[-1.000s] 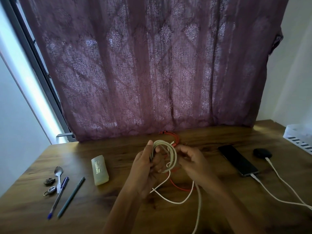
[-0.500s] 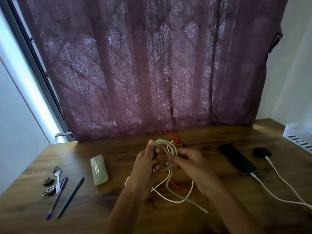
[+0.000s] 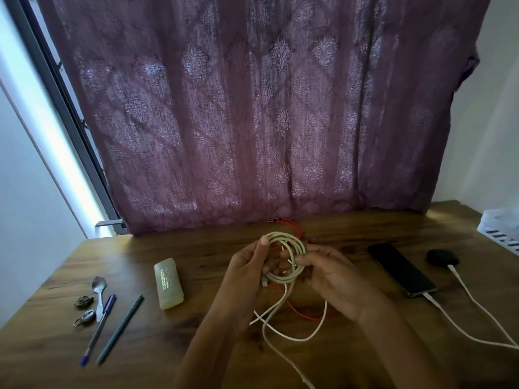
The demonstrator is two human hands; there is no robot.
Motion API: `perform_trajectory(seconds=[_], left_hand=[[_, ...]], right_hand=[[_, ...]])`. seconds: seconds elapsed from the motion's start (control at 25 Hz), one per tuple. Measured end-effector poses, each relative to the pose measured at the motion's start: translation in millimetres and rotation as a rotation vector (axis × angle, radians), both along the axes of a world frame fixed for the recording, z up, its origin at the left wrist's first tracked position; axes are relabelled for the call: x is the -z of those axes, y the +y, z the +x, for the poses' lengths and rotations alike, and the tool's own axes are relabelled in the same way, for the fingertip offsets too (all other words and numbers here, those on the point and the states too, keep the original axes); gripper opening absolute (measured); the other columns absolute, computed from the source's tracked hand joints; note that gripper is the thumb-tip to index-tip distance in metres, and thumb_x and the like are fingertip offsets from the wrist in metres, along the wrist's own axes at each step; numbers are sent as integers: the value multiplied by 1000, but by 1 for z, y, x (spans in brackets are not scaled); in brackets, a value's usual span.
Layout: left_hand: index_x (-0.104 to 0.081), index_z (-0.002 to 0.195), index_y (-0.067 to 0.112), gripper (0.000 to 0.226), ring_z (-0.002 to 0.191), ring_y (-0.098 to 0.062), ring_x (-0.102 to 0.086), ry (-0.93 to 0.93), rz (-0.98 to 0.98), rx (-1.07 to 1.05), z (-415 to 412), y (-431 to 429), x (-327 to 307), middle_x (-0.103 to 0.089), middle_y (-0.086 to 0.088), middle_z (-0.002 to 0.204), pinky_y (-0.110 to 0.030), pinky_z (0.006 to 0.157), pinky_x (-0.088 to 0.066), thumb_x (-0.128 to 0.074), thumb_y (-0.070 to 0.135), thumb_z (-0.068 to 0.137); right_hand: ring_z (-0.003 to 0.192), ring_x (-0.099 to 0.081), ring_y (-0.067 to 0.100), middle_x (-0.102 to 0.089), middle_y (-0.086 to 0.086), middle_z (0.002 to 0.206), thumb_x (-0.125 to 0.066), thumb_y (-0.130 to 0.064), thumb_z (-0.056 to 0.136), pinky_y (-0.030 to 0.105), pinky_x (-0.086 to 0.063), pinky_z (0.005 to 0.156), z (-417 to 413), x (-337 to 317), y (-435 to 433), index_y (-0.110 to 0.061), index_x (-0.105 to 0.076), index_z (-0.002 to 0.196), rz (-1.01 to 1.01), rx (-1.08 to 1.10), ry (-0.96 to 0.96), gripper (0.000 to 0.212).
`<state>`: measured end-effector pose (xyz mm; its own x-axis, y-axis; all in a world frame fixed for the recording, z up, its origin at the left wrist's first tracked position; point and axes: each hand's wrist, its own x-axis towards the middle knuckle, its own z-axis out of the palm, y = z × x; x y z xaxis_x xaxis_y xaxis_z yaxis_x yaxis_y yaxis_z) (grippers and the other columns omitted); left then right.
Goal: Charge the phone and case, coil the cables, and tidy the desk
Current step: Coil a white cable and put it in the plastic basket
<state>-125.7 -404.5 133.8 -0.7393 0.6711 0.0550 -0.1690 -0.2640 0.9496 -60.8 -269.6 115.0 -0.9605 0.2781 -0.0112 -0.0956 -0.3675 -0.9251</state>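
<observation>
While half a second ago long tail trailed toward desk's (image 3: 196, 360) near edge, white cable (image 3: 285, 258) coil now fuller; left hand (image 3: 248, 265) pinches loops, right hand (image 3: 328, 272) grips coil's side, feeding slack. Short tail left to wind.

Bare desk (image 3: 213, 256) between bottle (image 3: 168, 282) and hands (image 3: 283, 272)

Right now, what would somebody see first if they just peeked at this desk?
Probably the two hands in the middle, the left hand and right hand, holding up a coil of white cable with its loose end trailing toward the near edge. Behind hangs a big purple curtain, and to the right lies a black phone plugged in.
</observation>
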Motion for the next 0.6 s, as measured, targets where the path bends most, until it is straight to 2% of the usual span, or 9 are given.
perform_trajectory(seconds=[0.08, 0.16, 0.2, 0.28, 0.36, 0.4, 0.48, 0.52, 0.6], left_hand=[[-64, 89, 2, 34, 43, -2, -53, 4, -11, -36, 0, 0, -4, -46, 8, 40, -16, 51, -50, -37, 21, 97], [-62, 83, 2, 33, 40, -3, -54, -35, 4, -63, -1, 1, -4, -49, 6, 37, -16, 47, -49, -37, 19, 97], [-61, 80, 2, 34, 40, -3, -53, -57, 16, -71, -3, 2, -4, -48, 6, 37, -17, 47, -49, -38, 19, 97], [-54, 68, 1, 38, 40, -4, -52, -78, 31, -72, -4, 3, -3, -45, 5, 36, -16, 48, -49, -37, 19, 97], [-50, 62, 2, 42, 41, -5, -52, -92, 48, -71, -3, 7, -1, -46, 4, 37, -17, 50, -50, -36, 19, 98], [-55, 66, 0, 42, 44, -6, -55, -92, 54, -70, -2, 8, -1, -51, 3, 40, -18, 53, -51, -36, 20, 98], [-64, 85, -1, 39, 57, -10, -63, -61, 45, -80, -2, 9, 4, -64, -1, 55, -23, 62, -53, -36, 22, 98], [-66, 90, 0, 38, 63, -12, -65, -29, 35, -103, -2, 9, 6, -68, -3, 63, -24, 64, -53, -37, 24, 98], [-67, 90, 4, 36, 68, -13, -66, 49, 16, -168, -5, 9, 11, -71, -4, 71, -25, 64, -53, -38, 24, 97]], right_hand=[[86, -65, 20, -70, 12, 91, -57, 1, 80, 28, -53, 74, -1, 0, -2, 2, -65, 103, 23, 28, 14, 24], [87, -66, 20, -70, 12, 95, -67, -4, 76, 35, -53, 78, -2, 2, -6, -9, -66, 95, 153, 151, 33, 20], [86, -66, 17, -69, 9, 96, -70, -4, 75, 34, -54, 77, -3, 2, -8, -10, -65, 89, 257, 254, 54, 17], [82, -65, 7, -67, -2, 90, -72, 1, 73, 20, -52, 71, -5, 6, -12, -14, -65, 76, 569, 470, 118, 17], [87, -62, 6, -61, -10, 92, -70, 0, 77, 16, -50, 74, -8, 10, -18, -20, -70, 77, 867, 588, 148, 20], [91, -60, 7, -58, -12, 96, -68, -3, 80, 19, -51, 77, -9, 12, -20, -19, -72, 82, 928, 595, 145, 17], [98, -56, 8, -54, -9, 101, -63, -15, 83, 21, -50, 79, -6, 10, -25, -19, -71, 83, 883, 534, 105, 9], [99, -55, 7, -53, -9, 103, -61, -22, 82, 17, -49, 78, -5, 9, -27, -21, -70, 79, 822, 485, 75, 9], [98, -51, 2, -50, -10, 102, -67, -28, 82, 10, -44, 74, -3, 4, -29, -25, -67, 74, 790, 438, 0, 8]])
